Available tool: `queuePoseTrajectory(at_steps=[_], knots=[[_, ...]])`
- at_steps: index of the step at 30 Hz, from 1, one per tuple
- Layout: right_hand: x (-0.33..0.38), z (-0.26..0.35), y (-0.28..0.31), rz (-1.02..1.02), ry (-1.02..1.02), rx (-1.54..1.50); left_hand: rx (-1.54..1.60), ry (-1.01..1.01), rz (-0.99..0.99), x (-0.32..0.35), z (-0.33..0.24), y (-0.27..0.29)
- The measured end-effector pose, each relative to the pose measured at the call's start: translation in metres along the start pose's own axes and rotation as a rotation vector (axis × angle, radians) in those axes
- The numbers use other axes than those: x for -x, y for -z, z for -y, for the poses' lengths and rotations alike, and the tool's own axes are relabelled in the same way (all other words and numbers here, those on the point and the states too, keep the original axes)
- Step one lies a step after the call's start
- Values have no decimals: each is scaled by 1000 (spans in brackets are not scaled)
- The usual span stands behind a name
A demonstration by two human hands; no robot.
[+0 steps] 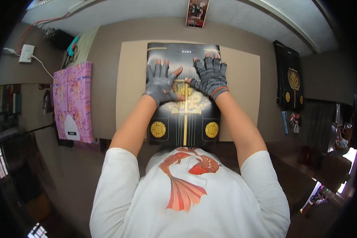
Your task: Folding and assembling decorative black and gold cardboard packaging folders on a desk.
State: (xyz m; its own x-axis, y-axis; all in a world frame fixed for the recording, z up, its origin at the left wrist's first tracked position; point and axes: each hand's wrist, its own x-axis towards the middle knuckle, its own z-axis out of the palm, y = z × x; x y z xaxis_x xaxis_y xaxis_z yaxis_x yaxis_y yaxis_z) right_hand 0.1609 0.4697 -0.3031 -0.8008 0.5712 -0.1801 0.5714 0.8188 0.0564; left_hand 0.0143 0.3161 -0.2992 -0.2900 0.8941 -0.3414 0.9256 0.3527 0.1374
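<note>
In front of me lies a glossy black sheet [168,133], printed like a jacket with gold round medallions and a gold centre strip. My left hand [161,81], in a grey fingerless glove, rests palm down on its left side with the fingers spread. On the right side of the sheet lies my right hand [211,75], flat and spread, in a darker grey fingerless glove with an orange cuff. Both hands touch the print and neither grips anything. A tan cardboard sheet [242,91] lies beneath the black one.
A stack of purple floral sheets [72,95] lies to the left, near a white power socket [26,53] and a turquoise-handled tool [72,45]. More black printed sheets [283,75] lie at the right. A phone [197,14] stands at the back.
</note>
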Motion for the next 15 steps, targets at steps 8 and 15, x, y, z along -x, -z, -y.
queuePoseTrajectory(at_steps=[8, 15], knots=[[-3, 2, -6, -26, -9, 41, 39, 7, -16, -2, 2, -2], [-3, 8, -1, 11, -29, 25, 97, -27, -8, -1, 3, -6]])
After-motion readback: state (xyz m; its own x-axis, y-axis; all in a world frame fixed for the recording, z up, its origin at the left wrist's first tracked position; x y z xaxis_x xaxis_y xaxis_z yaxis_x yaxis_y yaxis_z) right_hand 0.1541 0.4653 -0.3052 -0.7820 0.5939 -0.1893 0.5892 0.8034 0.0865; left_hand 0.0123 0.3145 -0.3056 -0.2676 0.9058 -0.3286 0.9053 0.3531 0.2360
